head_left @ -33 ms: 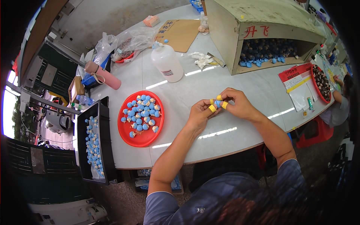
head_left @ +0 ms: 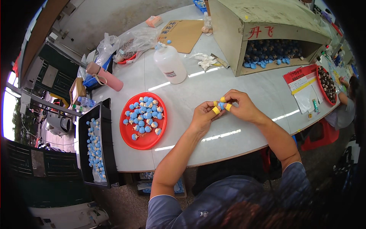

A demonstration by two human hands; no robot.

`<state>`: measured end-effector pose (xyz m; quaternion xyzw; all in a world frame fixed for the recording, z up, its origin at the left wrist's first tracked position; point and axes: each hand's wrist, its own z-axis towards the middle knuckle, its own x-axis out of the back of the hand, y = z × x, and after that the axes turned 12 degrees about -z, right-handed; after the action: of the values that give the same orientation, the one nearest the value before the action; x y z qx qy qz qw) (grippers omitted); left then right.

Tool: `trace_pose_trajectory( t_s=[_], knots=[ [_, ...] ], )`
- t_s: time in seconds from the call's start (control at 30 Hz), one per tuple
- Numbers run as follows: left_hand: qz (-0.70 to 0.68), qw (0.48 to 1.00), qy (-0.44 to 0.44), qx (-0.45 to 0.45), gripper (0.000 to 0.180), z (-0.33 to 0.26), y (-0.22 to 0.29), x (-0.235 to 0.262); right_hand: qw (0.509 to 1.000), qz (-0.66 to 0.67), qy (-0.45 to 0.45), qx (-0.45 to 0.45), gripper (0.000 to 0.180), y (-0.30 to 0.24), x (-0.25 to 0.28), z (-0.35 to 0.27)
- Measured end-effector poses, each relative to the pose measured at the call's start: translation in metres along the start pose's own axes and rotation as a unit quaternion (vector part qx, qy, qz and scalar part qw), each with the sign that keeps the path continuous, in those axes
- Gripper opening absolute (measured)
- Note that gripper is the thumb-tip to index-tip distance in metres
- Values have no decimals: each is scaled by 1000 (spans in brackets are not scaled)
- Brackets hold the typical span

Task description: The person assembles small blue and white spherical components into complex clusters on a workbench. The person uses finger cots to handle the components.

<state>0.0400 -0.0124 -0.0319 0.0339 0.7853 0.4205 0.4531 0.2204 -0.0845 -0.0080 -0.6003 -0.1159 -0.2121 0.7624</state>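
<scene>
Above the table in front of me, both hands meet at a small blue piece, partly covered by the fingers. My left hand pinches it from the left between thumb and fingertips. From the right, my right hand closes on it the same way. Yellow tape wraps the thumb and a fingertip of each hand. To the left lies a round red tray with several small blue-and-cream ball-shaped pieces. The held piece shows a similar blue.
At the left edge stands a black bin of similar pieces. A white bottle and a pink flask stand farther back. An open-fronted box at the far right holds dark-blue pieces. Beyond a red-and-white packet, a person sits.
</scene>
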Motion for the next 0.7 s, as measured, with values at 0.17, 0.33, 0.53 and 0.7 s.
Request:
trace_pose_trajectory(
  t_s=[0.17,0.33,0.53,0.7],
  knots=[
    [26,999,11,-27,25,2,-4,1,999,-50,6,14,14,-2,-1,-1],
    [29,999,13,-39,24,3,-6,0,999,-43,13,5,13,0,-2,-1],
    [16,999,15,-32,21,5,-5,5,999,-38,23,18,12,1,-3,1],
    [-7,999,24,-25,22,2,0,-3,997,-42,57,-14,14,-4,-4,1]
  ],
)
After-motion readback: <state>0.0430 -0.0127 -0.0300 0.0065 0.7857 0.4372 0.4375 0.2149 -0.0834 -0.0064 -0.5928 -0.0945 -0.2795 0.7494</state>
